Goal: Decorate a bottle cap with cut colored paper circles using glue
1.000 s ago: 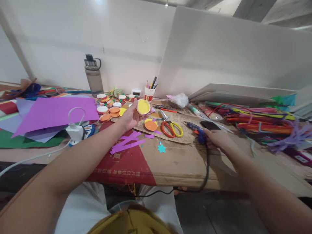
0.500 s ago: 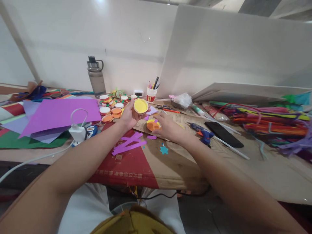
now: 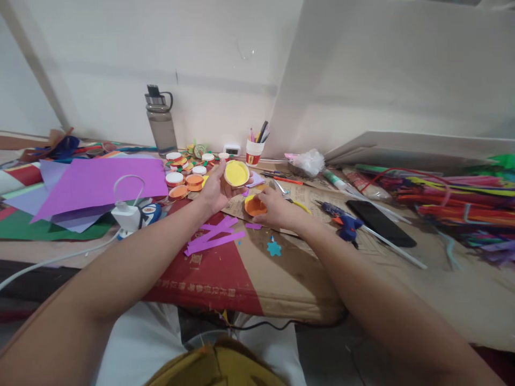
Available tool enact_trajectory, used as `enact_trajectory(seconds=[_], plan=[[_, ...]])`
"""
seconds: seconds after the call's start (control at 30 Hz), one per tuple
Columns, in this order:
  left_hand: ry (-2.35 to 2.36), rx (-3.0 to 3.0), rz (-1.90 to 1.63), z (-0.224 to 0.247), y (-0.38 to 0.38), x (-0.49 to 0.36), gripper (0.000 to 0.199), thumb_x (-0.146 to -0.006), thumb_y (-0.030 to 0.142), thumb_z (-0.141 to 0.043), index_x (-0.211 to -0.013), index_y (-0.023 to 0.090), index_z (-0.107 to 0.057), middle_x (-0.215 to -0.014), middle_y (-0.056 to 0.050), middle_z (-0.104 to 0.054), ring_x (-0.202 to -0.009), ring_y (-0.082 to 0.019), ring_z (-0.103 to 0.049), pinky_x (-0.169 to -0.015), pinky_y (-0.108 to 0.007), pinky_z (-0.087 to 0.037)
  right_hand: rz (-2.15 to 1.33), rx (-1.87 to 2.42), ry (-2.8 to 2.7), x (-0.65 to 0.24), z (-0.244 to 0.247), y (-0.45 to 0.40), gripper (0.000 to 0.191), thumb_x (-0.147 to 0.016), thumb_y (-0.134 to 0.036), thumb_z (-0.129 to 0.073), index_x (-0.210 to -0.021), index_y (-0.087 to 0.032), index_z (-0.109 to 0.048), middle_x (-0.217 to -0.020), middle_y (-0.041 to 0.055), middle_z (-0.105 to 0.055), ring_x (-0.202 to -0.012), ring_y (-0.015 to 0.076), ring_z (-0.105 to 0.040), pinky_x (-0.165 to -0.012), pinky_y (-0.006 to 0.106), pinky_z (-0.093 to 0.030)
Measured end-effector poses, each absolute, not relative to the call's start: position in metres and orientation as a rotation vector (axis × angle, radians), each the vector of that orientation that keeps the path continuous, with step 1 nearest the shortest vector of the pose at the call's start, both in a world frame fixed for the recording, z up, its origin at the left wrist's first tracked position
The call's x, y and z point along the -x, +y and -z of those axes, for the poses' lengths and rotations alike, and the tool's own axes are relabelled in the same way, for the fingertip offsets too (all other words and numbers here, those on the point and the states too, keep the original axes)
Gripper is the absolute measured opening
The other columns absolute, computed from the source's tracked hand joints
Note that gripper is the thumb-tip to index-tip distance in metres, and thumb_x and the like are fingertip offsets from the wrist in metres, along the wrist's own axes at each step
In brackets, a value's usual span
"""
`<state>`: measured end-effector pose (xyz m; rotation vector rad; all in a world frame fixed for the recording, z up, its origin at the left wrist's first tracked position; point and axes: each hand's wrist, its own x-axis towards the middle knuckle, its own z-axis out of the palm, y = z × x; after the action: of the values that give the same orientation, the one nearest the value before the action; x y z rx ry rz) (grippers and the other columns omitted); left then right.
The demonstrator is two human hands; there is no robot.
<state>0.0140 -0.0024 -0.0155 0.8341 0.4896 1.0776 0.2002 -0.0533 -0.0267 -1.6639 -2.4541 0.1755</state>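
My left hand (image 3: 215, 187) holds a round, shallow lid-like piece with a yellow face (image 3: 237, 173), raised above the table and tilted toward me. My right hand (image 3: 276, 208) has its thumb and fingers curled round the right side of an orange disc with a yellow part (image 3: 254, 206), low over the cardboard. Just in front of the hands lie purple paper strips (image 3: 217, 241) and a small blue star-shaped cutout (image 3: 274, 246). Scissors with yellow handles (image 3: 301, 206) lie just beyond my right hand, partly hidden by it.
White and orange round pieces (image 3: 175, 179) cluster at the left back near a water bottle (image 3: 161, 126). Purple paper sheets (image 3: 108, 182) and a white plug (image 3: 126, 214) lie left. A pen cup (image 3: 255, 151) stands behind; a glue gun (image 3: 346, 225) and black phone (image 3: 380, 222) lie right.
My right hand has closed in on the orange disc, and the small purple piece seen on it is no longer visible. My left hand keeps its hold. The view has shifted slightly.
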Motion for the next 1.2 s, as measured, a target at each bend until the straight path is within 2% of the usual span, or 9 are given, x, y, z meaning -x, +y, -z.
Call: enact_trajectory(seconds=[0.2,0.47,0.7,0.83,0.93,1.03,1.2], plan=[[0.482,-0.835,-1.067,0.013,-0.005,-0.015,0.052,-0.093,0.055,-0.042,-0.119,0.014,-0.062,-0.100,-0.015,-0.074,-0.090,-0.025,-0.072,-0.069,-0.031,-0.059,-0.217,1.655,-2.408,-0.199,0.026,-0.052,0.065,-0.071,-0.039,-0.074,-0.128,-0.017,-0.054,-0.127,0.0161,-0.054,-0.115,0.0332,-0.048,-0.096,0.046,-0.041],[0.460,-0.850,-1.078,0.013,-0.007,-0.014,0.050,-0.094,0.054,-0.042,-0.117,0.014,-0.063,-0.099,-0.014,-0.075,-0.092,-0.025,-0.073,-0.071,-0.033,-0.060,-0.173,1.665,-2.254,-0.199,0.030,-0.053,0.073,-0.067,-0.045,-0.072,-0.131,-0.018,-0.050,-0.129,0.0179,-0.051,-0.118,0.0349,-0.048,-0.096,0.048,-0.042],[0.430,-0.845,-1.074,0.013,-0.006,-0.013,0.051,-0.093,0.054,-0.043,-0.119,0.013,-0.061,-0.098,-0.014,-0.075,-0.090,-0.025,-0.073,-0.071,-0.032,-0.060,-0.286,1.736,-2.232,-0.204,0.024,-0.055,0.063,-0.067,-0.045,-0.071,-0.122,-0.015,-0.059,-0.116,0.0183,-0.056,-0.105,0.0315,-0.056,-0.087,0.042,-0.047],[0.453,-0.846,-1.074,0.014,-0.006,-0.014,0.053,-0.091,0.055,-0.046,-0.119,0.013,-0.061,-0.098,-0.014,-0.074,-0.089,-0.025,-0.073,-0.073,-0.033,-0.059,-0.439,1.667,-2.217,-0.211,0.015,-0.054,0.052,-0.069,-0.047,-0.071,-0.110,-0.017,-0.064,-0.109,0.0134,-0.062,-0.099,0.0273,-0.058,-0.085,0.039,-0.048],[0.465,-0.861,-1.071,0.016,-0.004,-0.014,0.051,-0.091,0.055,-0.046,-0.116,0.014,-0.062,-0.100,-0.014,-0.074,-0.088,-0.025,-0.072,-0.071,-0.033,-0.059,-0.547,1.542,-2.100,-0.219,0.013,-0.052,0.052,-0.070,-0.047,-0.072,-0.113,-0.021,-0.062,-0.110,0.0093,-0.063,-0.098,0.0242,-0.060,-0.087,0.038,-0.048],[0.463,-0.872,-1.056,0.018,-0.004,-0.015,0.048,-0.092,0.054,-0.046,-0.112,0.014,-0.063,-0.102,-0.014,-0.073,-0.090,-0.025,-0.072,-0.072,-0.033,-0.059,-0.539,1.500,-1.949,-0.223,0.015,-0.051,0.058,-0.070,-0.048,-0.073,-0.120,-0.022,-0.058,-0.118,0.0105,-0.057,-0.104,0.0248,-0.058,-0.091,0.041,-0.048],[0.543,-0.795,-1.014,0.017,-0.012,-0.021,0.041,-0.093,0.048,-0.047,-0.111,0.015,-0.063,-0.102,-0.013,-0.073,-0.087,-0.022,-0.071,-0.075,-0.036,-0.059,-0.177,1.416,-1.910,-0.215,0.020,-0.056,0.062,-0.066,-0.040,-0.079,-0.122,-0.023,-0.056,-0.127,0.0133,-0.043,-0.123,0.0306,-0.045,-0.106,0.051,-0.038]])
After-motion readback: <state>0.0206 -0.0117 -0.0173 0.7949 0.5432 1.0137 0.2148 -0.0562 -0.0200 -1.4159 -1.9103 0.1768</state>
